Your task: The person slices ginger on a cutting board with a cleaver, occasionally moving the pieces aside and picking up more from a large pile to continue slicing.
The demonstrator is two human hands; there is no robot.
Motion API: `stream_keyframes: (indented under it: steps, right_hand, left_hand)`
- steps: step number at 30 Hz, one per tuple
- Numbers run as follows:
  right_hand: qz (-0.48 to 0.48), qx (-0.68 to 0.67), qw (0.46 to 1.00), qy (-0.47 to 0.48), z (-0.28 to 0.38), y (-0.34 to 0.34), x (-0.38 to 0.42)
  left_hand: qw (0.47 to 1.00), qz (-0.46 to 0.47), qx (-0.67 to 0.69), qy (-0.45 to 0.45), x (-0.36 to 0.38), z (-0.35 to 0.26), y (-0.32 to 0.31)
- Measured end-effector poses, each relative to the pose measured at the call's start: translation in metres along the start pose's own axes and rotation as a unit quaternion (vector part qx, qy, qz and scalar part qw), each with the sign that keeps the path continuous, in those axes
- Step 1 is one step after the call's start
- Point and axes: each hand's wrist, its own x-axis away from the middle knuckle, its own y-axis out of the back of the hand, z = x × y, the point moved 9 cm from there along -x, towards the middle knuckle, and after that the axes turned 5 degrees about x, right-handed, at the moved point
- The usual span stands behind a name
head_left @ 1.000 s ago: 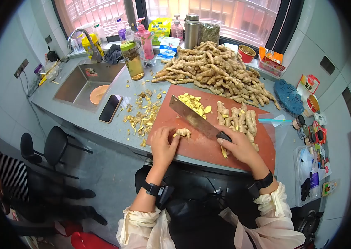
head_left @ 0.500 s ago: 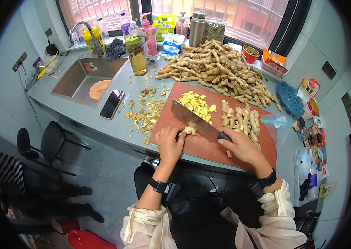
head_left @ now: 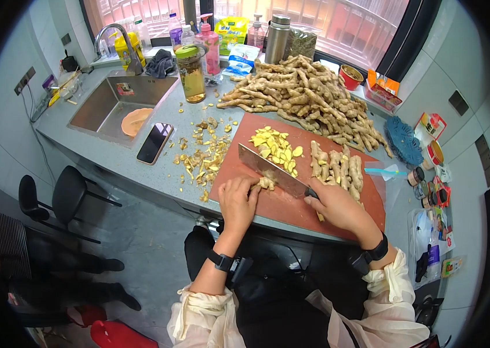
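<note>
Left hand point(head_left: 239, 200): we see its thumb and fingertips closed on the left end of a small ginger piece point(head_left: 266, 183); how firmly they press, we cannot tell.
Right hand point(head_left: 340, 206): we find it wrapped around the black handle point(head_left: 311, 192) of a broad knife point(head_left: 268, 169).
Blade: we see it slanting across the far side of the small ginger piece; whether the two touch, we cannot tell.
Cutting board point(head_left: 282, 207): we see the small ginger piece on its near part, yellow slices point(head_left: 277, 148) beyond the blade, and whole roots point(head_left: 338, 167) side by side to the right.
Ginger heap point(head_left: 309, 95): we see it piled behind the board, in front of a steel flask point(head_left: 278, 39).
Scraps point(head_left: 203, 161): we see these scattered left of the board, with a phone point(head_left: 155, 143) near them.
Sink point(head_left: 95, 113): we see a pink bowl point(head_left: 135, 122) inside.
Right end: we see a blue dish point(head_left: 404, 140) on the counter point(head_left: 398, 217).
Floor at left: we see another person's legs point(head_left: 65, 264) near a black chair point(head_left: 71, 194).
</note>
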Motion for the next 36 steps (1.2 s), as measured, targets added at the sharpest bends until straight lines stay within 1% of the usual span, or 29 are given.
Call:
stream_keyframes:
  steps: [1, 4, 8, 11, 14, 19, 26, 32, 36]
  right_hand:
    - [0.021, 0.035, 0.999, -0.018, 0.001, -0.002, 0.000]
    - [0.021, 0.052, 0.998, -0.011, 0.004, -0.003, -0.003]
    - [0.022, 0.048, 0.999, -0.015, 0.005, -0.008, -0.012]
    - [0.003, 0.045, 0.999, -0.001, 0.007, -0.018, -0.023]
    - [0.001, 0.039, 0.999, 0.004, 0.003, -0.027, -0.033]
    - [-0.043, -0.037, 0.998, 0.021, -0.006, -0.018, -0.024]
    - [-0.019, -0.051, 0.998, 0.013, 0.001, 0.000, -0.013]
    - [-0.014, -0.041, 0.999, 0.017, 0.004, -0.001, -0.012]
    - [-0.001, 0.002, 1.000, 0.006, 0.007, -0.003, -0.012]
  left_hand:
    - [1.000, 0.000, 0.000, 0.001, 0.000, 0.000, 0.000]
    - [1.000, -0.002, -0.004, -0.002, 0.000, 0.001, 0.000]
    - [1.000, 0.005, -0.009, -0.002, -0.001, 0.000, -0.001]
    - [1.000, 0.003, -0.009, -0.005, -0.001, -0.003, 0.000]
    - [1.000, -0.002, -0.008, -0.008, 0.000, -0.003, 0.001]
    - [1.000, -0.009, -0.009, -0.010, 0.000, 0.000, 0.000]
    - [1.000, -0.007, -0.011, -0.009, 0.001, 0.000, 0.000]
    - [1.000, -0.006, -0.005, -0.005, 0.000, 0.000, 0.000]
    - [1.000, -0.004, -0.005, -0.006, 0.000, -0.001, 0.000]
